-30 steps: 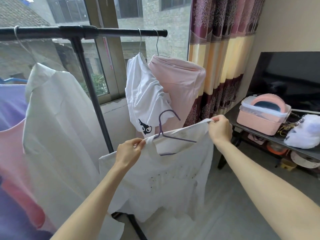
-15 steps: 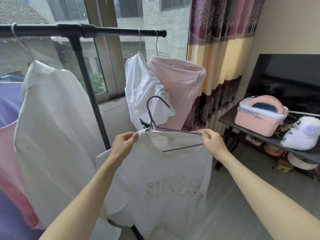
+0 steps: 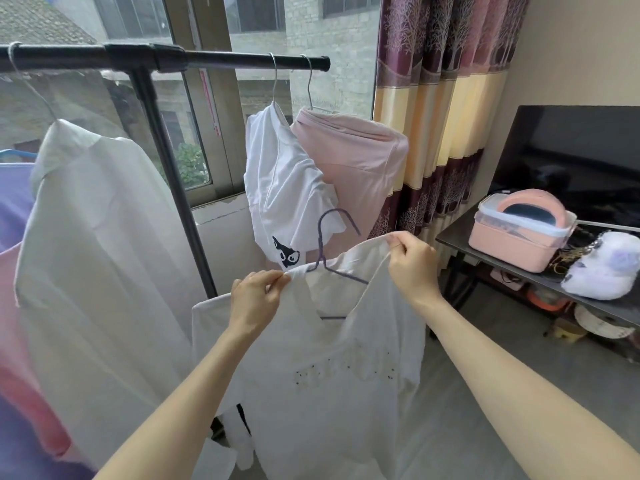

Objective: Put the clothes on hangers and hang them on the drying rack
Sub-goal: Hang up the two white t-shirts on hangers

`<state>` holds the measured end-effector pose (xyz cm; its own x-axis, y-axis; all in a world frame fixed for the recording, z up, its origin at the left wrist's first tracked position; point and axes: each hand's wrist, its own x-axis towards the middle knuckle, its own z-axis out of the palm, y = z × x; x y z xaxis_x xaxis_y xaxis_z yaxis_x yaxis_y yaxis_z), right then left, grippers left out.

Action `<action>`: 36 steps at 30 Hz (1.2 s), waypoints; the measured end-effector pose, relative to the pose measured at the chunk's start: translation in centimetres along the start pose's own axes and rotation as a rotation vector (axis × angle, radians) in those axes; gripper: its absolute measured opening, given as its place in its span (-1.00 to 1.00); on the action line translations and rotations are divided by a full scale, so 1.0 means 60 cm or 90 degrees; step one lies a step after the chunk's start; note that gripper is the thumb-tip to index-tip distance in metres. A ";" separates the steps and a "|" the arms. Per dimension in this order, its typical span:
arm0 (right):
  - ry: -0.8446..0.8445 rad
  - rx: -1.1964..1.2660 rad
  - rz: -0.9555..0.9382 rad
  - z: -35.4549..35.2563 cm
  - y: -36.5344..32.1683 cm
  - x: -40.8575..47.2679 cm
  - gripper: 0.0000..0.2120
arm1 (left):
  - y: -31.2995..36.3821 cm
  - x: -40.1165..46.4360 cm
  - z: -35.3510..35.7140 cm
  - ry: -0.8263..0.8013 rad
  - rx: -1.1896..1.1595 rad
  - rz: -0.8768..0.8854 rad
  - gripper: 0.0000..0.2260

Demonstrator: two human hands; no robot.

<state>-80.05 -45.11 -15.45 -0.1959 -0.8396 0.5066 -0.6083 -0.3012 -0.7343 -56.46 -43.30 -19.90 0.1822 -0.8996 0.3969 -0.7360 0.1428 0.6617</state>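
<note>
I hold a white T-shirt (image 3: 332, 382) in front of me, a faint print across its chest. A purple wire hanger (image 3: 330, 252) sits in its neck opening, hook sticking up. My left hand (image 3: 254, 301) pinches the left side of the collar. My right hand (image 3: 412, 265) pinches the right side of the collar and lifts it higher. The black drying rack bar (image 3: 221, 60) runs across the top, above and behind the shirt. A white shirt (image 3: 287, 188) and a pink garment (image 3: 356, 168) hang near its right end.
A large white garment (image 3: 93, 258) hangs on the bar at the left, beside pink and purple clothes. The rack's upright pole (image 3: 166, 168) stands behind. To the right a dark table (image 3: 460, 242) carries a pink box (image 3: 519, 233) and a fluffy toy (image 3: 602, 268). Curtain (image 3: 440, 109) and window lie behind.
My right hand has raised and pulled the right collar edge outward, so the neck opening now slants. The hanger hook has shifted right and tilted. The left hand stays on the collar.
</note>
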 end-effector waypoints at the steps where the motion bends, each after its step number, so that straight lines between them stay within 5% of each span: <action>1: -0.052 0.054 0.032 0.008 -0.005 -0.005 -0.75 | 0.003 0.005 0.000 -0.006 -0.066 -0.021 -0.84; 4: -0.175 0.063 0.051 0.026 0.010 -0.021 -0.74 | 0.002 0.013 -0.001 -0.061 -0.218 -0.072 -0.80; 10: -0.239 -0.255 -0.265 0.020 0.025 -0.016 -0.78 | 0.014 0.006 0.007 -0.103 -0.273 -0.096 -0.77; 16: -0.210 -0.204 -0.205 0.009 0.033 -0.020 -0.80 | 0.023 0.022 -0.020 0.027 -0.073 -0.035 -0.77; 21: -0.161 -0.235 -0.292 0.009 0.055 -0.019 -0.67 | -0.009 0.040 -0.042 0.073 0.105 -0.064 -0.80; 27: -0.106 -0.202 -0.106 0.011 0.056 -0.012 -0.82 | -0.042 0.041 -0.030 0.054 -0.026 -0.049 -0.79; 31: -0.065 -0.223 -0.085 0.002 0.059 0.000 -0.82 | -0.070 0.010 -0.017 -0.111 -0.163 -0.147 -0.30; 35: -0.003 -0.238 -0.090 0.002 0.069 0.006 -0.84 | -0.067 0.005 0.003 -0.061 -0.085 -0.133 -0.88; 36: 0.008 -0.239 -0.099 -0.004 0.076 0.009 -0.85 | -0.068 0.004 0.001 -0.031 -0.063 -0.099 -0.86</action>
<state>-83.13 -46.84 -18.40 -0.0874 -0.7904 0.6063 -0.8699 -0.2360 -0.4331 -53.46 -44.11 -22.53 0.2561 -0.9324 0.2551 -0.6336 0.0374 0.7728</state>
